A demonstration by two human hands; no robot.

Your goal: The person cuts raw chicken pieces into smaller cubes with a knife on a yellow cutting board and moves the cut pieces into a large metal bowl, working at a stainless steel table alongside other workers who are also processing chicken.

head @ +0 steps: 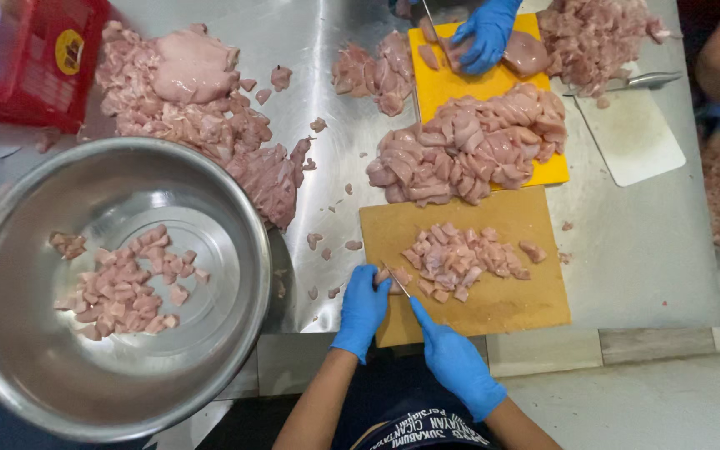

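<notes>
Steel table (643, 250): three cutting boards, one bowl (235, 333).

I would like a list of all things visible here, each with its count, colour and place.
steel table: one, silver, under everything
steel bowl: one, silver, left, holding meat cubes
raw chicken piles: several, pink, across table and boards
wooden board: one, tan, near centre
yellow board: one, top centre
white board: one, top right
red box: one, top left
other person's gloved hand: one, blue, on yellow board
knife: one, thin, right hand
left hand: blue glove, on meat
right hand: blue glove
</notes>
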